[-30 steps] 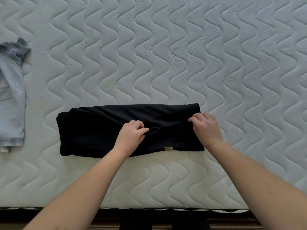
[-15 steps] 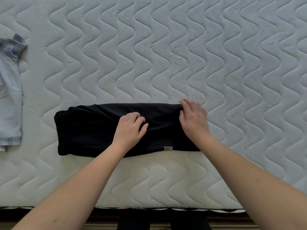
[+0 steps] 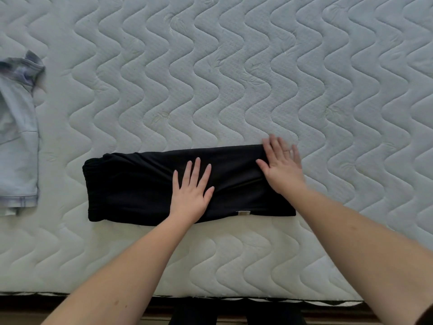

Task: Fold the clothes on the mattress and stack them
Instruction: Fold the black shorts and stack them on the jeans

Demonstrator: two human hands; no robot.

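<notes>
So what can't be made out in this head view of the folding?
- Light blue denim garment: cut off by the left frame edge, so its type and fold state are unclear.
- Black folded garment: its layers and type are hidden by its own dark fabric; parts lie under the flat left hand and right hand.
- Small tan label: too small to read.
- Right hand fingertips: motion-blurred.

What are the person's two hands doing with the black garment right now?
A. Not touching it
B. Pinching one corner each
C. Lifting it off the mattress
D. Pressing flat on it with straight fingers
D: the left hand and right hand lie flat with straight fingers on the black garment.
</notes>
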